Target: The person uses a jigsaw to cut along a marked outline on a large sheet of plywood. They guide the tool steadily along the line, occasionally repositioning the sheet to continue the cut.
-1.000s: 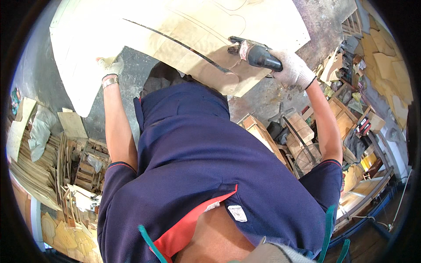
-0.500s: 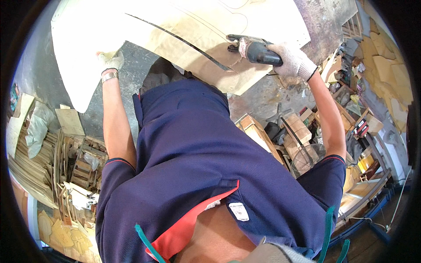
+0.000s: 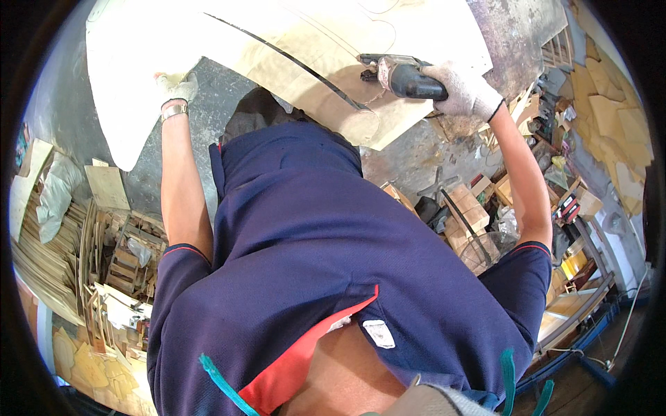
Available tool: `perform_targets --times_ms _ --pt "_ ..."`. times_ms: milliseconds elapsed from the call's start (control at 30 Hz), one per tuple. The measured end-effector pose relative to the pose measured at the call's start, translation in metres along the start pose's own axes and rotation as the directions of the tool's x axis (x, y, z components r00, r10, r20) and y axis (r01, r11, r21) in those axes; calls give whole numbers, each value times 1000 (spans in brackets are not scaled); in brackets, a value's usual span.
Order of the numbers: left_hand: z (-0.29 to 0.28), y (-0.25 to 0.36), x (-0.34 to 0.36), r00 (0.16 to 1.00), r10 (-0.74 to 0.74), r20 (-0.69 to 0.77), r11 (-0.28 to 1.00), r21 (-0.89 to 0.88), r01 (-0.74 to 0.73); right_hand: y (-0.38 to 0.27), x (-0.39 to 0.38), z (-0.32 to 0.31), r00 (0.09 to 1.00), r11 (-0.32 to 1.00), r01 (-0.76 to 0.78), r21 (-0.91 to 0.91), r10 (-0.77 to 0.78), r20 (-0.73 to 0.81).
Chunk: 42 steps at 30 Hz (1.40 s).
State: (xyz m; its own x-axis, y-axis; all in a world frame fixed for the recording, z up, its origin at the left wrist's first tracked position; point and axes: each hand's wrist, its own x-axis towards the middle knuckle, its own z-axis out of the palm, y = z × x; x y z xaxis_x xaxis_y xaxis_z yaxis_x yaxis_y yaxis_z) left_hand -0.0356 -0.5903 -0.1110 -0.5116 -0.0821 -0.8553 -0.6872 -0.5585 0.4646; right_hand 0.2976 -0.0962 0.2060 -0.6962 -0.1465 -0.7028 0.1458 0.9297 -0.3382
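Observation:
A large pale plywood sheet spans the far part of the view, its left side washed out by bright light. Thin curved lines are drawn on it, and a long dark curved slot ends near its front edge. My right hand, in a white knit glove, wraps round the dark body of a jigsaw over the sheet's right part. The blade is hidden. My left hand, also gloved, with a watch at the wrist, is closed on the sheet's near edge at the left.
Stacked thin wood strips and a wooden crate are on the left. Scrap wood blocks and a wire basket lie right of my body. Cut wood pieces lie at the far right.
The sheet's left part and my left hand have shifted slightly right. The jigsaw stays in nearly the same place in my right hand, and both grips are unchanged.

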Motion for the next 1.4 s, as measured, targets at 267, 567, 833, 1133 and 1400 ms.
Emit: perform_targets --times_ms 267,567,833,1133,1400 --pt "-7 0 16 989 -32 142 997 70 22 9 9 3 985 992 126 -32 -129 -116" --pt "-15 2 34 973 22 229 994 102 -46 -2 17 -22 992 993 80 -89 -71 104" --pt "-16 -6 36 984 19 176 999 36 -25 -5 22 -27 984 979 164 -121 -153 96" --pt "18 -12 -22 995 73 67 997 16 -74 1 26 -22 985 980 157 -120 -148 85" --pt "27 -12 -44 989 62 137 993 95 -75 2 24 -19 988 983 154 -98 -150 46"
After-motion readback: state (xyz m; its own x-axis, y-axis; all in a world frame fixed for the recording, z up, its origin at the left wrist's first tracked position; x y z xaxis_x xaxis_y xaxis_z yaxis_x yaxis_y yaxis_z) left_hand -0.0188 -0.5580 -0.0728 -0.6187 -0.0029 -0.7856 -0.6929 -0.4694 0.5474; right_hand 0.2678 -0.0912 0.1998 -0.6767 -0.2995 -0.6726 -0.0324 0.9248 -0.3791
